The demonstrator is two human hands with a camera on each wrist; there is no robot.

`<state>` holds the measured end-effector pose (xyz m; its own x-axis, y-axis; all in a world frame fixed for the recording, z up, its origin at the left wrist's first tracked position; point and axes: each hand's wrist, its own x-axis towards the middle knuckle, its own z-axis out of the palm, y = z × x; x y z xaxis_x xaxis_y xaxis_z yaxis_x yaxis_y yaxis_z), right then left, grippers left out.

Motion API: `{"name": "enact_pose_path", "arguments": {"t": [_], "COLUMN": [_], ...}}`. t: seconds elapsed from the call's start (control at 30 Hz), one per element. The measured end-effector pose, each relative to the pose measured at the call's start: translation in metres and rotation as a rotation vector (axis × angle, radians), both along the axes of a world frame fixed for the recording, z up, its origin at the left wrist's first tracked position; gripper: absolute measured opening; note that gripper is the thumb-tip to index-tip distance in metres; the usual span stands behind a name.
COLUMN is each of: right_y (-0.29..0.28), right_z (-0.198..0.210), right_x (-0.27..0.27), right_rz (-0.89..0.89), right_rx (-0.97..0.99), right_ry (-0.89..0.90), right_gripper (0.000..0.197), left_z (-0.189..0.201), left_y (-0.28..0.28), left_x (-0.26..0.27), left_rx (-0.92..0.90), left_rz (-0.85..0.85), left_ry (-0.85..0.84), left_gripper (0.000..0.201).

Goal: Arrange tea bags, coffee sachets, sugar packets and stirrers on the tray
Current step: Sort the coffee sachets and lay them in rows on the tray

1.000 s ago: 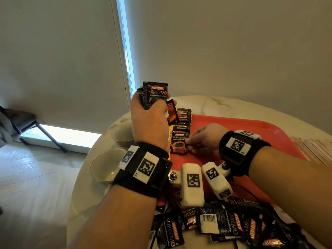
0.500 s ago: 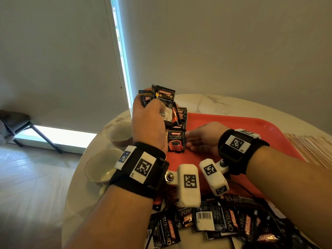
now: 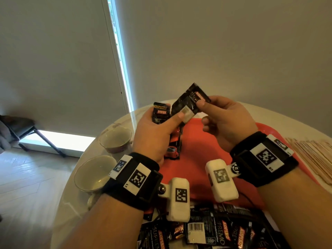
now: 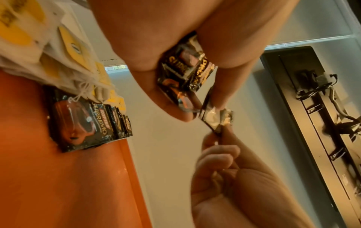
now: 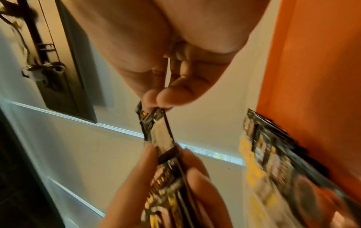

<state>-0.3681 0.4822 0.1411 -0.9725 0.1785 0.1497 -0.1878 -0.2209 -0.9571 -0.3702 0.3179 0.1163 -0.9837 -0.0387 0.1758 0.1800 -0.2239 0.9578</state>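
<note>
Small stack of black foil coffee sachets (image 3: 160,114) gripped in left hand (image 3: 154,135) above orange plastic tray (image 3: 197,150); top black sachet (image 3: 190,103) pinched by right hand (image 3: 228,121) at far end. Yellow-tagged tea bags (image 4: 58,50) and laid sachet row (image 4: 86,123) on tray shown only by left wrist view. Loose sachets (image 3: 212,232) and wooden stirrers (image 3: 312,155) on worktop seen from head only.

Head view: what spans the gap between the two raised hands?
One black coffee sachet, pinched by the left hand at its lower end and the right hand at its upper end. Both wrist views confirm.

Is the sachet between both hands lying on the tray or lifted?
Lifted: the coffee sachet is pinched by left hand and right hand above the tray.
</note>
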Motion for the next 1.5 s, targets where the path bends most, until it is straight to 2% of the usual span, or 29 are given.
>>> {"name": "enact_pose_path", "arguments": {"t": [0.07,0.17,0.23,0.3,0.4,0.47,0.53,0.63,0.73,0.83,0.93,1.0,1.1,1.17,1.27,1.33,1.43,1.5], "right_y": [0.004,0.004,0.003,0.003,0.002,0.002,0.001,0.003,0.006,0.007,0.008,0.007,0.004,0.004,0.0,-0.002,-0.003,-0.001], "right_z": [0.006,0.011,0.011,0.009,0.006,0.004,0.003,0.005,0.006,0.007,0.009,0.009,0.008,0.01,0.013,0.013,0.012,0.011], "right_x": [-0.001,-0.001,0.0,0.0,0.0,-0.002,-0.004,-0.004,-0.003,-0.003,-0.003,-0.002,-0.002,0.0,0.006,0.006,0.004,0.003], "right_rz": [0.013,0.089,0.118,0.146,0.169,0.155,0.14,0.184,0.215,0.136,0.129,0.136,0.125,0.184,0.292,0.264,0.17,0.097], "right_rx": [-0.038,-0.078,-0.059,-0.016,0.005,-0.007,-0.027,-0.116,-0.034,0.034,-0.053,-0.104,-0.095,-0.029,0.057,0.094,0.068,0.02], "right_ry": [0.028,0.058,0.083,0.096,0.121,0.131,0.103,-0.042,-0.092,-0.043,-0.088,-0.104,-0.084,-0.08,-0.092,-0.093,-0.098,-0.145], "right_gripper": [0.007,0.018,0.03,0.033,0.033,0.035,0.032,0.018,0.026,0.008,0.011,0.017,0.026,0.025,0.007,0.018,0.015,0.016], "left_z": [0.002,0.006,0.01,0.013,0.01,0.005,0.0,-0.004,-0.006,-0.005,-0.005,-0.005,-0.007,-0.007,-0.006,-0.004,-0.003,0.001], "left_y": [-0.001,-0.002,-0.002,-0.002,-0.001,0.0,0.0,-0.003,-0.006,-0.005,0.0,0.0,-0.002,-0.003,-0.005,-0.006,-0.008,-0.013], "left_x": [0.0,0.0,0.003,0.006,0.008,0.006,0.002,-0.004,-0.007,-0.007,-0.003,-0.003,-0.006,-0.007,-0.006,-0.005,-0.007,-0.009], "left_rx": [0.02,0.138,0.224,0.235,0.095,0.057,0.049,0.024,-0.029,-0.07,-0.095,-0.101,-0.094,-0.077,-0.058,-0.048,0.029,0.11], "left_rz": [0.042,0.033,-0.031,-0.128,-0.251,-0.3,-0.272,-0.128,-0.02,-0.058,-0.166,-0.18,-0.123,-0.072,-0.027,-0.019,-0.019,0.053], "left_ry": [-0.013,-0.099,-0.149,-0.142,-0.087,-0.073,-0.058,0.015,0.062,0.085,0.115,0.121,0.122,0.112,0.105,0.103,0.096,0.099], "left_gripper": [0.044,0.018,0.023,0.029,0.043,0.043,0.042,0.047,0.051,0.052,0.05,0.051,0.053,0.053,0.05,0.052,0.05,0.049]}}
